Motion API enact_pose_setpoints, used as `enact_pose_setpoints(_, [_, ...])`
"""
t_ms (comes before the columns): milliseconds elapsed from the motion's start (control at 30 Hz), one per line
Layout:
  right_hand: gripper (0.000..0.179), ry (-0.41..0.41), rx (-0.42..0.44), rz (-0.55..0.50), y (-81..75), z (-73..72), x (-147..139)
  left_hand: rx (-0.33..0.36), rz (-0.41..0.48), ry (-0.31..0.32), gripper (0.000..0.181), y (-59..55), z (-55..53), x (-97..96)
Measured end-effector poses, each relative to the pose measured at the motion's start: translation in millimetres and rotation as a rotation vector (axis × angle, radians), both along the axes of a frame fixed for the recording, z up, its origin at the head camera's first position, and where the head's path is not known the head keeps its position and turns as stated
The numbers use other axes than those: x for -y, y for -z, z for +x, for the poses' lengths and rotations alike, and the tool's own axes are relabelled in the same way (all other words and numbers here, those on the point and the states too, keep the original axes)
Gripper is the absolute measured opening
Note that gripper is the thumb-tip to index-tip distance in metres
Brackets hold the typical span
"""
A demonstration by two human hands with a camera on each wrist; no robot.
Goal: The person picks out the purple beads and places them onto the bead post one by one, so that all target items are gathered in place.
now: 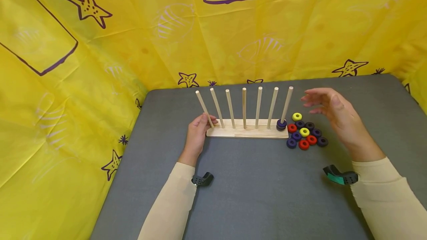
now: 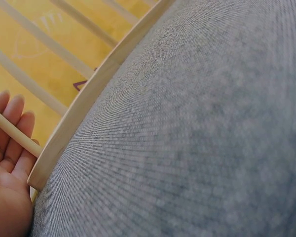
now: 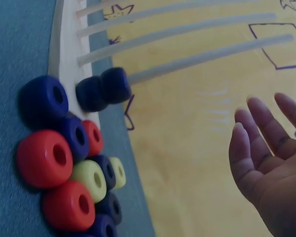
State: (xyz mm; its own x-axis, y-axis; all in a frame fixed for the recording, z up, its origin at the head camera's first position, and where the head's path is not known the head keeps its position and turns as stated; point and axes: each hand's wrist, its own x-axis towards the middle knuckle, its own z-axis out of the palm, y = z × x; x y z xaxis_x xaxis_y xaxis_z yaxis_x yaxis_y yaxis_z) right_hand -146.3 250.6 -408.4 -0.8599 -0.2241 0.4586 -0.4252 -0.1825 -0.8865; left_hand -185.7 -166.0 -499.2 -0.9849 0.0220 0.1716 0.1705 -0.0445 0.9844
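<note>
A wooden peg rack (image 1: 247,132) with a row of upright pegs stands on the table. My left hand (image 1: 199,130) rests against its left end, its fingers extended behind the end peg (image 2: 17,134); contact with the peg itself is unclear. Two dark blue beads (image 3: 103,90) are stacked at the bottom of the rightmost peg (image 1: 287,105). Off to the right, my right hand (image 1: 337,116) is raised above the table with loosely bent fingers and holds nothing. Below and left of it lie loose ring-shaped beads: red (image 1: 304,145), yellow (image 1: 304,132) and dark blue (image 1: 291,143).
A grey cloth covers the table (image 1: 247,188). Behind and to the left hangs a yellow curtain (image 1: 220,47) printed with fish and starfish. The loose beads lie close together against the rack's right end. Each wrist carries a dark device (image 1: 202,179) over a beige sleeve.
</note>
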Motion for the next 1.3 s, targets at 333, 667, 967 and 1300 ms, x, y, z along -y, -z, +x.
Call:
enact_pose_setpoints(333, [0.058,0.107,0.082,0.046,12.4,2.5,-7,0.002,0.002,0.000,0.047,-0.9,0.8,-0.8])
enact_pose_setpoints(667, [0.044,0.162,0.122,0.140,30.6,2.6,-22,-0.010,0.004,0.013,0.050,0.8,0.1,0.2])
enact_pose_setpoints(967, [0.040,0.166,0.112,0.294,47.3,-1.0,-40,-0.020,0.014,0.022,0.053,2.5,-1.3,0.7])
enact_pose_setpoints(1300, [0.035,0.195,0.174,0.360,72.2,-3.4,-57,-0.014,0.017,0.018,0.054,2.7,-1.1,1.0])
